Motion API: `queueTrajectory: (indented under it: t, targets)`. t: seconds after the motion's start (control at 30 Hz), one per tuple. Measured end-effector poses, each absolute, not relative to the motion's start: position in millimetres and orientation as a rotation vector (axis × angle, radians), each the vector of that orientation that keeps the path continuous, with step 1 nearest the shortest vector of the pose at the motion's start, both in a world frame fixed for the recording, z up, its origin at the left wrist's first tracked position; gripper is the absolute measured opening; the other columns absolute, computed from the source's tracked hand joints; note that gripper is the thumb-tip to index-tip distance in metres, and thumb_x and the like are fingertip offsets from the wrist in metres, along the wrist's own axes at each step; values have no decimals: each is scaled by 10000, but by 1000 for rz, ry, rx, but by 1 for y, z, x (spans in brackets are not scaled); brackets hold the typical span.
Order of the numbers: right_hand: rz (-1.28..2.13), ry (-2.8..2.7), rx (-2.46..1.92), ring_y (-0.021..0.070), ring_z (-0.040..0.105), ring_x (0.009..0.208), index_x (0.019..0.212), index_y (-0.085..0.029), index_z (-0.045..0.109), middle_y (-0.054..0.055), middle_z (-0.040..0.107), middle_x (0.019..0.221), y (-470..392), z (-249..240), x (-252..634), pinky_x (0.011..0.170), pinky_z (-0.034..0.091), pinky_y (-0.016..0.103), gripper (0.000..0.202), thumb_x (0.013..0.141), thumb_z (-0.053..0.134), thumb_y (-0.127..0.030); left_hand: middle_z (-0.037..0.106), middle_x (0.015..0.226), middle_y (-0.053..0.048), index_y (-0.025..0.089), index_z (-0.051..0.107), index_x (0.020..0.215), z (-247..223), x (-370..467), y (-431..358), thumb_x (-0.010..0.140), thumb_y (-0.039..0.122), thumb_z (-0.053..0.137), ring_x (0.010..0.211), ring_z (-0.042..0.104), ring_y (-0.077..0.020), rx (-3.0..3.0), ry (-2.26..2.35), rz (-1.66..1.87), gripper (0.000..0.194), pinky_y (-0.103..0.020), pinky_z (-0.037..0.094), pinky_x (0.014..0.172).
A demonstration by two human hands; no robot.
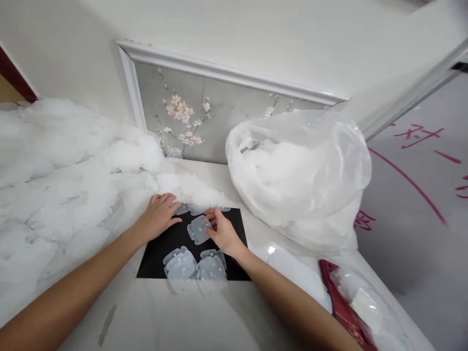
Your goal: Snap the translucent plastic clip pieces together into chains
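Observation:
My right hand (224,233) pinches the edge of a thin translucent plastic piece (199,230) with a notched outline. The piece is over a black sheet (153,258) on the table. My left hand (161,215) rests at the sheet's upper left, thumb apart from the fingers, close to similar pieces (182,209) along the far edge. Whether its fingertips touch one is hard to see. Nearer to me, two overlapping groups of these pieces, a left group (180,265) and a right group (212,268), lie partly past the sheet's front edge.
A big heap of white translucent pieces (66,175) covers the left side. At right stands a clear plastic bag (300,180) filled with more. A red packet (347,312) and clear wrapping (369,302) lie front right. Behind are a framed flower picture (219,112) and a whiteboard (413,234).

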State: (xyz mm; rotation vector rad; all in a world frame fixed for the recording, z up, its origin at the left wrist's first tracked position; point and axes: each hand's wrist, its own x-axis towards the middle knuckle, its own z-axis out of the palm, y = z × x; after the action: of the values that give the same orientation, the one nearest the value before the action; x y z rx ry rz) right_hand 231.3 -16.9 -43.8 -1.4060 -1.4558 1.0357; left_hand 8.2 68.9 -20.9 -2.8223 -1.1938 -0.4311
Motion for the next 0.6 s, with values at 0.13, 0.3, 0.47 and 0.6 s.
queueTrajectory:
  t: [0.13, 0.3, 0.47, 0.6]
  targets:
    - [1164, -1367, -1326, 141, 572, 646, 1053, -231, 503, -22, 632, 800, -29, -47, 251, 649, 479, 302, 299, 763, 577, -230, 682, 1211, -142, 196, 688, 907, -25, 3, 68, 849, 108, 559, 1223, 574, -298, -2905, -1150, -477, 167, -462, 396, 1038]
    - [1218, -1204, -1306, 126, 552, 576, 983, -230, 519, -33, 614, 745, -35, -47, 262, 564, 475, 282, 282, 776, 640, -377, 739, 1057, -104, 211, 633, 840, -16, 9, 60, 856, 120, 472, 1227, 590, -262, -2930, -1224, -655, 186, -392, 439, 1032]
    - [1260, -1146, -1312, 147, 607, 694, 936, -222, 561, -5, 641, 799, -34, -43, 265, 635, 524, 295, 280, 771, 674, -419, 690, 808, -18, 234, 542, 777, 3, 16, 38, 889, 309, 484, 897, 674, -230, -2993, -1981, -1118, 147, -300, 517, 715]
    - [1316, -1103, -1309, 157, 631, 715, 923, -226, 569, -6, 642, 792, -34, -41, 267, 683, 557, 327, 292, 778, 672, -457, 544, 618, 50, 209, 528, 701, 3, 18, 27, 790, 460, 630, 642, 611, -159, -3106, -2743, -1412, 284, -281, 511, 629]
